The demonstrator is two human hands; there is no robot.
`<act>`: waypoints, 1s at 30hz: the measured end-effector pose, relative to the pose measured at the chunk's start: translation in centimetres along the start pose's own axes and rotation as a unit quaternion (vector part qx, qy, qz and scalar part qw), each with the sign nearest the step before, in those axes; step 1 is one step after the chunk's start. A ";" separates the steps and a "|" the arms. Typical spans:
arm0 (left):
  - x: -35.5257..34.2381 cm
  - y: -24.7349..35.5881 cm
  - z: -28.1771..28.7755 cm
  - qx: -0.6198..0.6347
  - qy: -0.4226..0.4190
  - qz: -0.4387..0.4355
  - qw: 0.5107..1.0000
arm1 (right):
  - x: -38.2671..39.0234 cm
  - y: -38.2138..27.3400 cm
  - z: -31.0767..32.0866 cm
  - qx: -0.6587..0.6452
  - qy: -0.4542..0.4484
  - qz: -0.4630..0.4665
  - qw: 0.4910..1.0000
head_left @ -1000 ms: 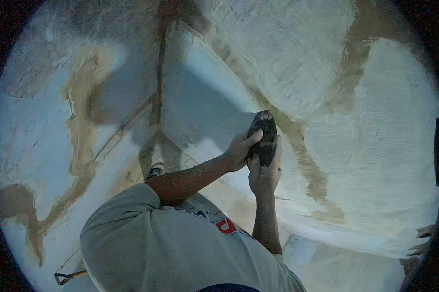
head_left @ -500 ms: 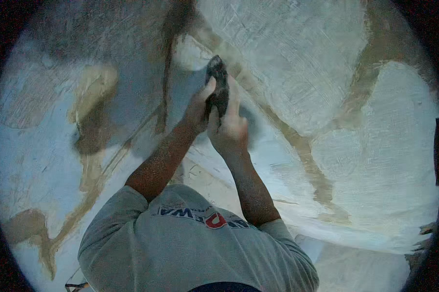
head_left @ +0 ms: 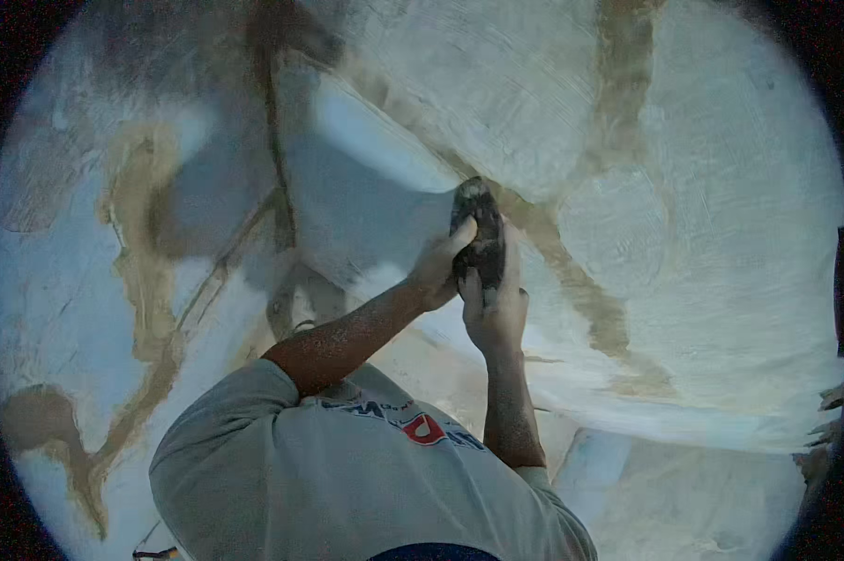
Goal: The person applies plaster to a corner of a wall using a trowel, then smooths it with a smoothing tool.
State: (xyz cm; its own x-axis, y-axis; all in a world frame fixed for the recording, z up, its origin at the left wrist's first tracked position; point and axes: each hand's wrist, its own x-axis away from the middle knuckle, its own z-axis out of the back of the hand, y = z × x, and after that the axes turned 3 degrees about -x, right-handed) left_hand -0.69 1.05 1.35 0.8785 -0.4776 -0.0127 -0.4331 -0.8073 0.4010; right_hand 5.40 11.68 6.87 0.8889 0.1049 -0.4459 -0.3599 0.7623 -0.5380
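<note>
Both hands grip one dark, elongated block-like tool (head_left: 479,245) with a rounded far end; its exact kind I cannot make out. My left hand (head_left: 438,271) wraps its left side, thumb laid over the top. From the right and near end, my right hand (head_left: 500,316) holds it, fingers stretched along the right side. The tool lies against or just over a pale, scratched surface (head_left: 385,159), beside a brown band (head_left: 534,224) that runs diagonally; its underside is hidden. Both forearms reach out from grey short sleeves.
Brown patches (head_left: 146,252) and branching streaks mark the pale surface on the left. A ragged dark edge (head_left: 829,430) stands at the far right. Lower right is a flat greyish area (head_left: 684,496). A small dark and orange item (head_left: 156,553) shows at the bottom left.
Both hands and the dark tool have moved right and nearer to my body, along the brown band. The view has shifted a little, and my shadow on the surface has changed shape.
</note>
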 end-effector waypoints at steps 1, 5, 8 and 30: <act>-0.2 -1.5 0.1 0.023 -0.025 0.002 0.999 | 1.0 0.3 1.2 -0.020 -0.017 -0.059 0.998; -0.3 -3.8 -0.6 0.015 -0.012 0.007 1.000 | 2.3 2.4 3.1 -0.033 -0.051 -0.087 0.994; -0.5 -3.7 -0.9 0.000 0.000 0.005 1.000 | 2.1 3.2 2.8 -0.022 -0.030 -0.020 0.999; 0.7 0.0 -4.4 -0.076 -0.039 -0.047 0.995 | 0.8 -1.5 3.6 -0.048 0.029 0.025 0.998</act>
State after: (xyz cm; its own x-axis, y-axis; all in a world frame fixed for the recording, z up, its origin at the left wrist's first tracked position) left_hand 0.79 2.23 5.35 0.8925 -0.4332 -0.1251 -0.3095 -0.7904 0.5287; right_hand 7.61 12.92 9.86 0.8525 0.1015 -0.5128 -0.4307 0.6922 -0.5791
